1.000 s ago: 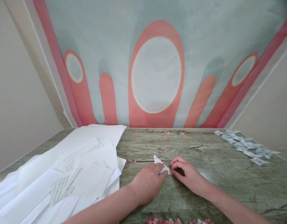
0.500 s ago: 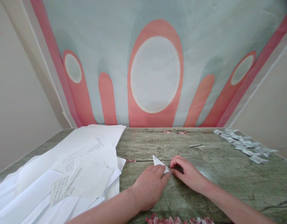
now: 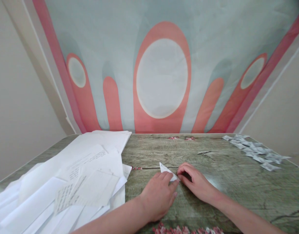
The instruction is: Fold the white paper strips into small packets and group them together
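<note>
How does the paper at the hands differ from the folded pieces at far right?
The paper lies singly, a sharp white tip showing; the folded pieces lie clustered, some overlapping. The left hand partly covers the paper; no hand touches the folded pieces. Both look whitish and lie on the table.

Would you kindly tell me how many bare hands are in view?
2: the left hand lies on the small folded white paper; the right hand is at its right-hand tip. No others show.
</note>
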### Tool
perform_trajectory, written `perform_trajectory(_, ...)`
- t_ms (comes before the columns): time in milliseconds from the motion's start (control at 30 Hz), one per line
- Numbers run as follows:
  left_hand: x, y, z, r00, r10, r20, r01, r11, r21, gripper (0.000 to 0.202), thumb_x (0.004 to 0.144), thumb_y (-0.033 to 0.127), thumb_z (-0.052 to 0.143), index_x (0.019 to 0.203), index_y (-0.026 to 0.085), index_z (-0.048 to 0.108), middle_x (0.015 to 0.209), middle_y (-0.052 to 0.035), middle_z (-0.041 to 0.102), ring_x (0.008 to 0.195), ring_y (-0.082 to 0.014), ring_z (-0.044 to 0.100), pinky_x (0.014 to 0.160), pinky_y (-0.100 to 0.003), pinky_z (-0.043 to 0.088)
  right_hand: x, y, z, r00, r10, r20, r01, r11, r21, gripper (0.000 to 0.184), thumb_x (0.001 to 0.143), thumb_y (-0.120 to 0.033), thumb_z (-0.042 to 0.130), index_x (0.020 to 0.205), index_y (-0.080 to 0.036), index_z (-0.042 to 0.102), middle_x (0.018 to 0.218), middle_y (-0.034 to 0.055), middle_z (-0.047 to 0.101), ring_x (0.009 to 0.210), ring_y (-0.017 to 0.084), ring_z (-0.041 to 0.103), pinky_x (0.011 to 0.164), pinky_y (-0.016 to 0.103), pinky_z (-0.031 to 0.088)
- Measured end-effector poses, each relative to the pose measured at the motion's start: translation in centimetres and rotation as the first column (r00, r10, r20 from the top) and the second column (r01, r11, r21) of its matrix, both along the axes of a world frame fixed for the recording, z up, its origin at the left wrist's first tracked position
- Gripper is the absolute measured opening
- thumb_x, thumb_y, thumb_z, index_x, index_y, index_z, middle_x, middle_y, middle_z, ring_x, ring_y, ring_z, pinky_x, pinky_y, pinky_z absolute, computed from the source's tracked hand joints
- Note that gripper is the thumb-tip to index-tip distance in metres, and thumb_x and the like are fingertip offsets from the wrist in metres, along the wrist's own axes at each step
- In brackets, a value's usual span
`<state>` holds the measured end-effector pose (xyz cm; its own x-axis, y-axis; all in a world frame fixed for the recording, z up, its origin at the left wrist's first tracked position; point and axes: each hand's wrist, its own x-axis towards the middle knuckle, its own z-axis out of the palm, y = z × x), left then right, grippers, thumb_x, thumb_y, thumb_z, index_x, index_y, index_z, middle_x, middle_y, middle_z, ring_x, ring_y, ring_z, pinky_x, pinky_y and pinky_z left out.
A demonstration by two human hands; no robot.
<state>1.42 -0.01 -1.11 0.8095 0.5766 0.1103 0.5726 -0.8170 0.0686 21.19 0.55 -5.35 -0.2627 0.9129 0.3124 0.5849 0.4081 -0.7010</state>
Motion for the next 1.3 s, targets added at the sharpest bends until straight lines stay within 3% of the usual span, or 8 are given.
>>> perform_trajectory(133,0.1,-0.1,0.1,1.0,0.003,0.01,-0.003,1.0,-0.002,0.032,0.091,0.031,0.04,0.119,0.019,0.049,0.115,-0.0098,0.051,0.105,-0.0241,0.048,0.092,-0.039,0.04,0.1,-0.1,-0.4,0.999,-0.042,0.031,0.042,0.999,0.027,0.008,0.084,-0.021,0.049,0.09,-0.021,0.054,0.093,0.0051,0.057,0.089,0.019,0.053,0.079,0.034,0.044)
perform_trajectory(367,0.0,0.0,0.0,1.0,-0.003,0.017,0.003,1.0,-0.015,0.035,0.091,0.031,0.04,0.123,0.02,0.046,0.115,-0.0105,0.051,0.106,-0.0244,0.048,0.092,-0.039,0.04,0.5,-0.1,-1.1,0.945,-0.17,0.28,0.148,0.984,0.096,0.024,0.081,-0.031,0.054,0.105,-0.026,0.054,0.116,0.0069,0.053,0.113,0.026,0.044,0.093,0.045,0.036)
perform_trajectory(567,0.0,0.1,0.1,1.0,-0.005,0.017,0.006,1.0,-0.021,0.035,0.091,0.031,0.039,0.123,0.02,0.046,0.114,-0.0105,0.051,0.105,-0.0243,0.048,0.091,-0.039,0.04,0.6,0.1,-1.1,0.919,-0.174,0.354,0.158,0.985,0.074,0.031,0.083,-0.037,0.052,0.112,-0.027,0.052,0.124,0.0067,0.049,0.121,0.026,0.036,0.098,0.045,0.031)
perform_trajectory(1000,-0.1,0.0,-0.1,1.0,0.005,0.015,-0.004,1.0,-0.02,0.031,0.09,0.03,0.04,0.117,0.02,0.05,0.111,-0.0101,0.052,0.103,-0.0243,0.049,0.09,-0.039,0.041,0.8,-0.1,-1.4,0.938,-0.137,0.319,0.118,0.99,0.077,0.029,0.084,-0.028,0.048,0.113,-0.026,0.052,0.126,0.0065,0.048,0.119,0.023,0.04,0.098,0.044,0.033)
perform_trajectory(1200,0.0,0.0,0.1,1.0,-0.004,0.002,0.004,1.0,-0.014,0.032,0.09,0.029,0.039,0.118,0.018,0.051,0.113,-0.0111,0.052,0.106,-0.0252,0.048,0.091,-0.04,0.04,1.1,0.0,-1.9,0.962,-0.135,0.235,0.113,0.988,0.106,0.024,0.089,-0.024,0.039,0.108,-0.027,0.054,0.117,0.005,0.054,0.113,0.022,0.045,0.095,0.043,0.034)
perform_trajectory(1300,0.0,-0.1,0.1,1.0,0.002,0.009,-0.002,1.0,-0.008,0.033,0.09,0.029,0.039,0.12,0.019,0.049,0.113,-0.0108,0.052,0.105,-0.0249,0.049,0.09,-0.04,0.041,0.9,-0.2,-1.7,0.965,-0.139,0.221,0.115,0.986,0.118,0.019,0.087,-0.026,0.044,0.103,-0.026,0.055,0.112,0.0053,0.056,0.109,0.022,0.047,0.093,0.042,0.035)
